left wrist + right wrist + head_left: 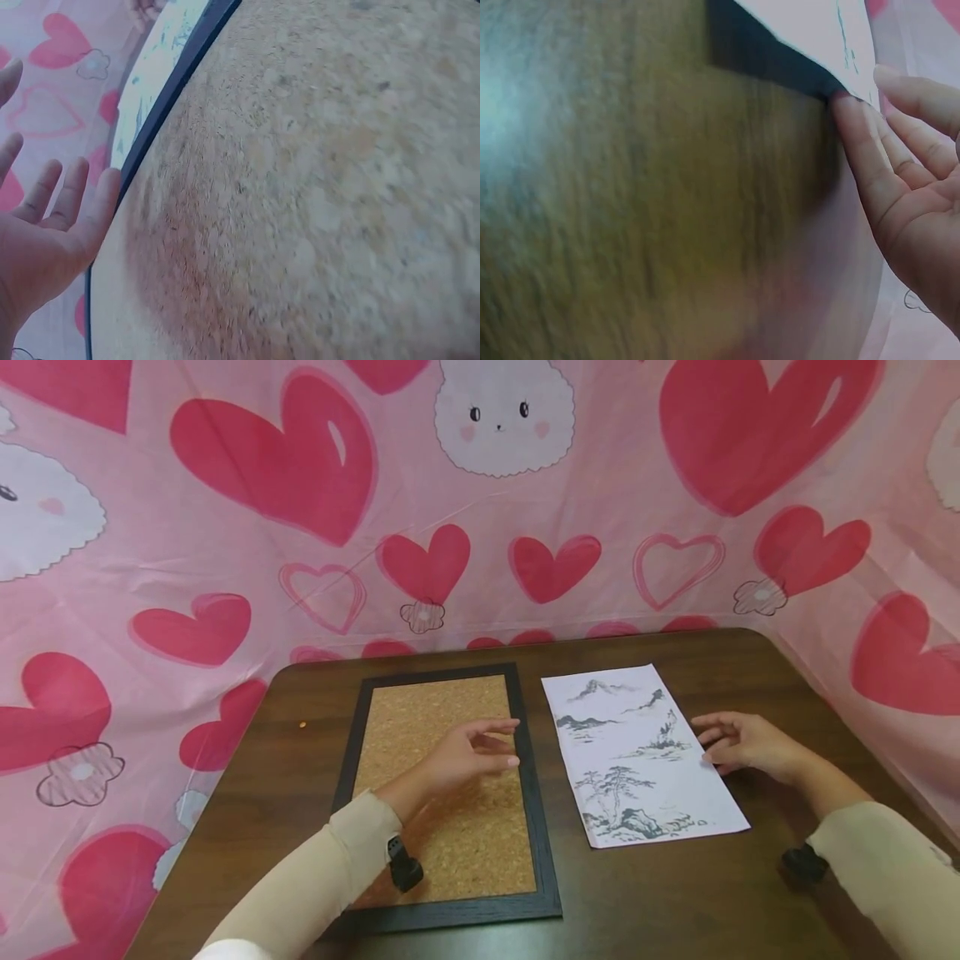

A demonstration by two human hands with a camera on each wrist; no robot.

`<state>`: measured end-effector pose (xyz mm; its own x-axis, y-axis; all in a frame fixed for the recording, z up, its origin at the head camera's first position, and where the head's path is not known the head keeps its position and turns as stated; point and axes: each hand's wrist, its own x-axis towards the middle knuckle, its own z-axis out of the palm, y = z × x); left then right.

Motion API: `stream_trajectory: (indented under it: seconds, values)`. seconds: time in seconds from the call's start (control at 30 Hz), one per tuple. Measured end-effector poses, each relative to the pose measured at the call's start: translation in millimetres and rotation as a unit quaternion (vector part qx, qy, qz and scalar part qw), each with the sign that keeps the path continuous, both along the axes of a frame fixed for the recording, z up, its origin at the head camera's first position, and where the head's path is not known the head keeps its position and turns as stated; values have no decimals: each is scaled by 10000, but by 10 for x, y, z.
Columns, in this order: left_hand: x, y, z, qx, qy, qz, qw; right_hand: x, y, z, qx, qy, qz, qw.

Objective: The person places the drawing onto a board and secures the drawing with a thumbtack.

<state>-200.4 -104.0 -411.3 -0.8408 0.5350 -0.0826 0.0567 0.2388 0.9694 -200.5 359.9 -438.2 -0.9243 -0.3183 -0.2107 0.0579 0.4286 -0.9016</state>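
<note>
In the head view, a white sheet of paper with an ink landscape of mountains and trees lies on the table. My right hand is at its right edge, fingers loosely bent. In the right wrist view, a fingertip meets the edge of the paper, which casts a shadow on the wood. Left of the paper lies a cork board with a black frame. My left hand hovers over the board near the frame's right side, holding nothing.
The dark brown wooden table has rounded far corners. A small orange speck lies near its left side. A pink cloth with hearts hangs around the table on the back and sides.
</note>
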Motion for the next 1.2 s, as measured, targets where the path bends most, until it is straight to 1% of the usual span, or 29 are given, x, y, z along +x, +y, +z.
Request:
stream_trajectory:
  seconds: [0.1,0.2,0.3,0.4,0.5,0.6,0.7,0.83,0.97,1.07,1.2]
  values:
    - [-25,29,-13,237,-248,-47,9994,1,-10,-22,11,-66,-51,10000]
    - [-51,55,-23,427,-455,-80,9980,3,-22,-42,-126,-158,-69,9998]
    - [-71,79,-34,559,-636,-68,9964,5,-36,-66,-416,-253,-85,9988]
    - [-91,121,-56,765,-795,-73,9939,22,-42,-84,-803,-249,-82,9964]
    - [-100,177,-82,982,-1028,12,9898,52,-40,-104,-1197,-169,-152,9926]
    - [-101,242,-111,1222,-1349,210,9831,90,-39,-117,-1572,-120,-159,9874]
    - [-96,308,-121,1430,-1559,368,9767,123,-48,-129,-1873,-130,-166,9821]
    - [-108,366,-132,1444,-1666,530,9740,147,-84,-138,-2107,-81,-131,9774]
    - [-165,396,-167,1281,-1766,673,9736,161,-104,-138,-2327,31,-57,9725]
    - [-212,433,-188,1273,-1822,726,9723,181,-91,-131,-2568,119,18,9664]
    - [-248,491,-205,1439,-1862,832,9683,199,-70,-114,-2954,172,214,9550]
